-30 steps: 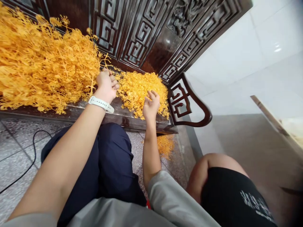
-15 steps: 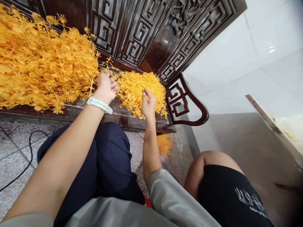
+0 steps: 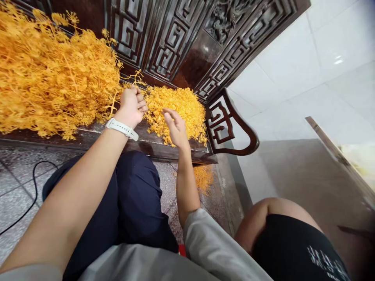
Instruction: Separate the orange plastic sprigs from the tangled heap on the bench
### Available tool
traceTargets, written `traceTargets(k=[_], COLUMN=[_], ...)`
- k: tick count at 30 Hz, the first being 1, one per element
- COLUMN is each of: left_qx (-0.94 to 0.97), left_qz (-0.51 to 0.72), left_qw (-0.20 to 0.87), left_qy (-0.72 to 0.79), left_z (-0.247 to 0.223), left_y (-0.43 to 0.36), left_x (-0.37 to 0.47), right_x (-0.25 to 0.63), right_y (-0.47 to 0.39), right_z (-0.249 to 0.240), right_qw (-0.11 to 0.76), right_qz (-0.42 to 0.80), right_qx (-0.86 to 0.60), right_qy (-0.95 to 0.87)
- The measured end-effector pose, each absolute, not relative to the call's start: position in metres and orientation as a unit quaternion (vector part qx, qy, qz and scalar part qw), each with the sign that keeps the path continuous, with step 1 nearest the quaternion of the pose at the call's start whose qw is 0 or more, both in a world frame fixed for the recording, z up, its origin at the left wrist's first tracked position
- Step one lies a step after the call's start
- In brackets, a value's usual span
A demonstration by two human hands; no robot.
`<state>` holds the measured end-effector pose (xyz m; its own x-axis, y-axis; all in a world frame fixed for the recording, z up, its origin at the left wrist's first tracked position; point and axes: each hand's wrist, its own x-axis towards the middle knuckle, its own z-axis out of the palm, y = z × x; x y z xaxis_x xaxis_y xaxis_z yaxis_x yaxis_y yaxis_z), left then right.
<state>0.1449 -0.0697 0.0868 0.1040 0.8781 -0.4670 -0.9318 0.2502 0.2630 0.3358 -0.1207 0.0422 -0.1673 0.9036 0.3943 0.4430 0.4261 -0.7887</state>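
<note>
My left hand (image 3: 132,106), with a pale watch strap at the wrist, is closed on a branching yellow sprig (image 3: 136,79) whose thin stems stick out above the fingers. To its right, my right hand (image 3: 176,127) is over the front of a small heap of yellow pieces (image 3: 187,107), thumb and fingers apart, and nothing shows between them. A much larger pile of yellow sprigs (image 3: 58,78) lies to the left on the dark wooden bench (image 3: 146,137).
The bench has a carved back (image 3: 172,43) and a curved armrest (image 3: 252,142) on the right. Yellow bits (image 3: 203,177) lie on the floor below. Another person's bare knee (image 3: 278,208) is at the lower right. A black cable (image 3: 35,183) runs across the floor at left.
My right hand has moved left toward my left hand, and its fingers have spread. My left hand has hardly moved. The other person's knee has shifted slightly right and down.
</note>
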Motion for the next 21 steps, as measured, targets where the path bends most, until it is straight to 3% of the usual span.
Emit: traceTargets(k=[3,5,12,21], left_qx=[-0.023,-0.014,-0.041,-0.068], left_qz=[0.604,0.608,0.596,0.567], left_qw=[0.747,0.744,0.751,0.767], left_qy=[0.277,0.278,0.280,0.293], left_z=[0.091,0.095,0.094,0.098], left_y=[-0.070,-0.069,-0.061,-0.071], left_x=[0.141,0.134,0.116,0.157], right_x=[0.322,0.315,0.296,0.225], right_y=[-0.125,-0.130,-0.169,-0.281], right_z=[0.042,0.036,0.034,0.047], right_qw=[0.392,0.403,0.619,0.653], right_qz=[0.277,0.294,0.403,0.211], right_qx=[-0.437,-0.435,-0.498,-0.539], right_qy=[-0.760,-0.750,-0.455,-0.488])
